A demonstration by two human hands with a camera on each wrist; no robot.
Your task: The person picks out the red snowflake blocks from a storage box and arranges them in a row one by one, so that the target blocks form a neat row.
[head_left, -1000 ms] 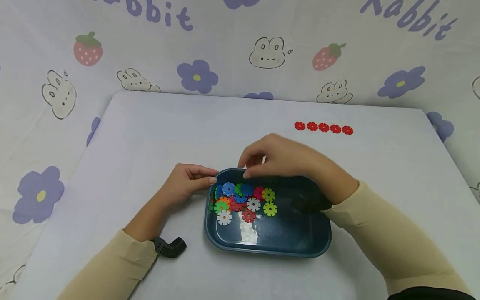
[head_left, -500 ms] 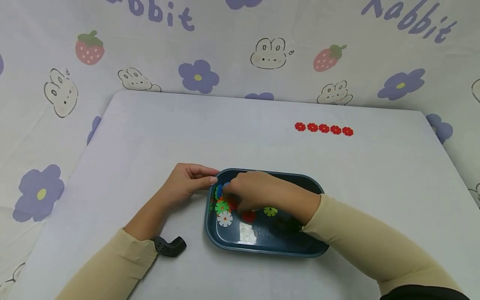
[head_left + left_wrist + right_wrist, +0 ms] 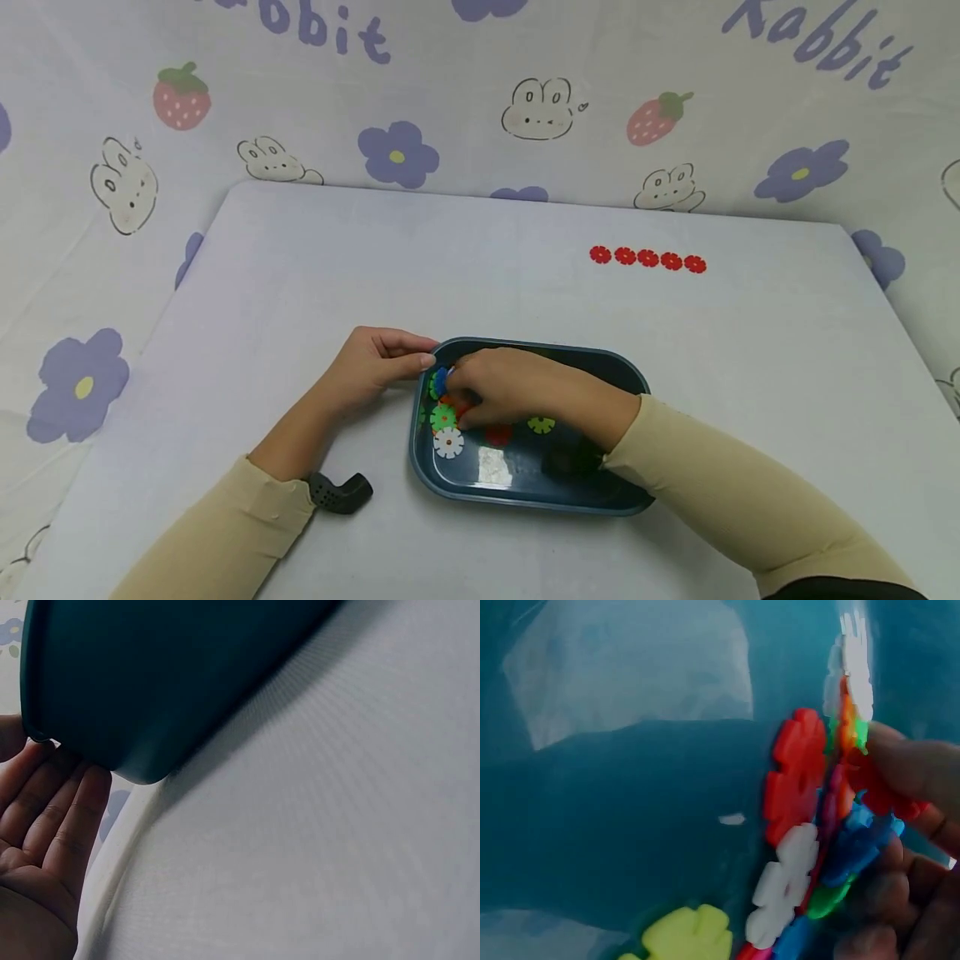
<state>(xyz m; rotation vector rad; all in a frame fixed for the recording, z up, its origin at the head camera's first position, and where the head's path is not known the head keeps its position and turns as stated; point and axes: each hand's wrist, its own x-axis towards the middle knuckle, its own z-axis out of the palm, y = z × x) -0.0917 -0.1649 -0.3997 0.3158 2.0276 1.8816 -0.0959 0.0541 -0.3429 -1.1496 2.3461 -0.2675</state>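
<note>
The tub [image 3: 525, 483] is sitting well in from the worktop's [image 3: 375, 258] far edge, and its mixed discs are crowding toward the tub's left end. The left hand [image 3: 378, 362] is steadying the far-left corner, its thumb at the rim and its nearly straight fingers lying against the outer wall; that light pinch is probably serving well enough to stop sliding. The right hand [image 3: 502, 383] is working inside the left half, its thumb and fingertips nearly closed and apparently pinching a red disc [image 3: 879, 789]. A blue disc [image 3: 855, 847] is lying close beside the fingers; whether it is being caught too, I cannot tell. Freeing one disc cleanly is calling for a hold on its rim only, a slow lift and a slight tilt, so that neighbours are slipping off. Five red discs [image 3: 648, 258] are lying in a row near the worktop's far edge, toward the far-right corner.
</note>
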